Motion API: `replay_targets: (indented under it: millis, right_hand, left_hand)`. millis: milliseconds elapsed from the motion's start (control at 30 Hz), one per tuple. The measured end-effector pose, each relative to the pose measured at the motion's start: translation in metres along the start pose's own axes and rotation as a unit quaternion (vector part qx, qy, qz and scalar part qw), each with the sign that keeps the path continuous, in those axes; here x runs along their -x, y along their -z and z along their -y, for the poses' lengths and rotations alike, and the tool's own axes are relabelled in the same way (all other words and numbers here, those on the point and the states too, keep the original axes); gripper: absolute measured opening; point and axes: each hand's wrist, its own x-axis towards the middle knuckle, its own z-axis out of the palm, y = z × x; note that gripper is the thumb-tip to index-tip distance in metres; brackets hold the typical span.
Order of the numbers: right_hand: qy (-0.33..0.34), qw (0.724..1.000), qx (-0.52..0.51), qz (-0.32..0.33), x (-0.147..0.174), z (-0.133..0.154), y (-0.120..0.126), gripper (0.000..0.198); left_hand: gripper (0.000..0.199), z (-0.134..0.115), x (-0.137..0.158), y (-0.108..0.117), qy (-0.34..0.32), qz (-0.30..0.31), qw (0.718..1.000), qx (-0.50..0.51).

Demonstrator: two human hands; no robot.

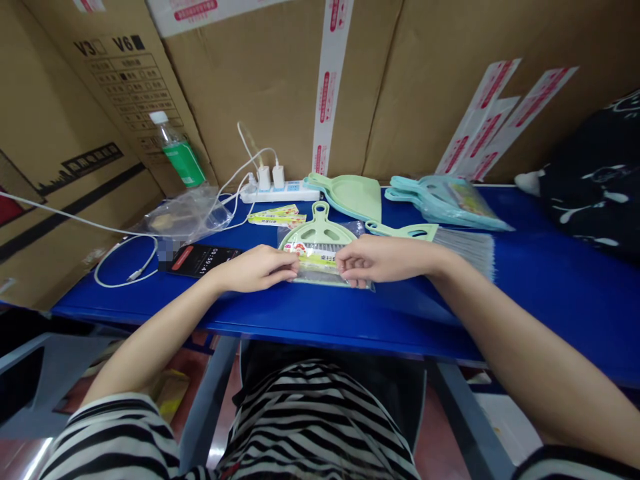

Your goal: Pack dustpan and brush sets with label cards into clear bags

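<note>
A light green dustpan (320, 230) with a grey-bristled brush lies in front of me, its handle pointing away, in a clear plastic bag (320, 277). Across it is a yellow and white printed label card (323, 256). My left hand (263, 268) has thumb and fingers closed at the card's left end. At the right end, my right hand (367, 260) is closed in a pinch over the card's edge. Whether the card sits inside or on top of the bag, I cannot tell. Just right of that hand lies a loose green brush (465, 250), partly behind my forearm.
Behind are stacked green dustpans (353, 193), bagged blue dustpans (435, 200) and spare label cards (277, 215). A white power strip (295, 193) with cables, a phone (200, 259), clear plastic wrap (190, 213) and a green-labelled bottle (181, 157) occupy the left. Cardboard walls the back.
</note>
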Motion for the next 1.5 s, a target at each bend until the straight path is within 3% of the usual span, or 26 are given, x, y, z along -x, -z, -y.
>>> replay_targets:
  millis: [167, 367, 500, 800, 933, 1200, 1300, 1400, 1500]
  right_hand:
    - [0.028, 0.997, 0.051, -0.049, -0.001, -0.004, 0.003, 0.009]
    - [0.000, 0.989, 0.119, -0.087, -0.004, -0.006, 0.005, 0.012]
    - [-0.019, 0.987, 0.133, -0.093, -0.005, -0.005, 0.003, 0.011]
    - [-0.049, 0.983, 0.152, -0.093, -0.007, 0.002, 0.000, 0.011]
    - [-0.031, 0.983, 0.155, -0.097, -0.007, -0.004, 0.000, 0.011]
    - [-0.002, 0.984, 0.148, -0.098, -0.006, -0.011, 0.001, 0.013]
    - [0.001, 0.991, 0.104, -0.083, -0.003, -0.006, 0.004, 0.007]
    - [-0.005, 0.993, 0.073, -0.091, 0.000, -0.004, 0.008, 0.023]
    - [0.010, 0.991, 0.096, -0.089, -0.001, -0.007, 0.009, 0.023]
  left_hand:
    - [0.020, 0.002, 0.000, -0.002, 0.012, -0.046, 0.998, -0.042]
    - [0.013, 0.009, 0.001, -0.005, 0.061, -0.090, 0.982, -0.157]
    - [0.012, 0.014, 0.001, -0.006, 0.060, -0.097, 0.969, -0.220]
    - [0.016, 0.012, 0.001, -0.007, 0.074, -0.104, 0.965, -0.230]
    - [0.020, 0.011, 0.001, -0.006, 0.084, -0.096, 0.965, -0.231]
    - [0.018, 0.012, 0.002, -0.005, 0.110, -0.104, 0.966, -0.209]
    - [0.019, 0.009, 0.002, -0.002, 0.100, -0.116, 0.979, -0.133]
    - [0.027, 0.005, 0.003, 0.003, 0.094, -0.120, 0.988, -0.015]
    - [0.034, 0.001, 0.003, 0.006, 0.096, -0.085, 0.990, 0.055]
